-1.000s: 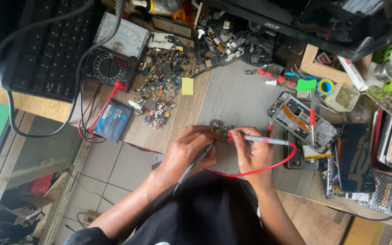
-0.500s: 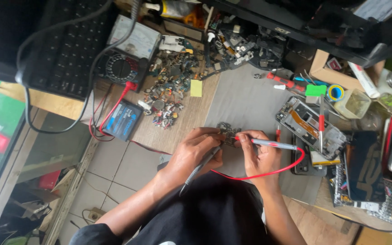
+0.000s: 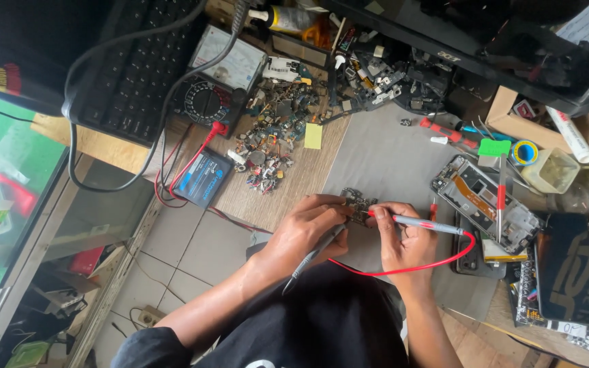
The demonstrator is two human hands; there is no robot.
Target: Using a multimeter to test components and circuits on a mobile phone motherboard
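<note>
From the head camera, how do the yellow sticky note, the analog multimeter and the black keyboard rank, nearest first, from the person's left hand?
Measured from the left hand, which holds a grey probe:
1. Yellow sticky note: just above the hand, on the wooden bench.
2. Analog multimeter: farther up and to the left, beyond the heap of small parts.
3. Black keyboard: farthest, at the upper left edge.

Brown wooden workbench (image 3: 294,187), grey rectangular work mat (image 3: 397,163) on it, heap of small electronic scrap parts (image 3: 270,140), analog multimeter with round dial (image 3: 216,82), opened phone frame (image 3: 485,204)
</note>
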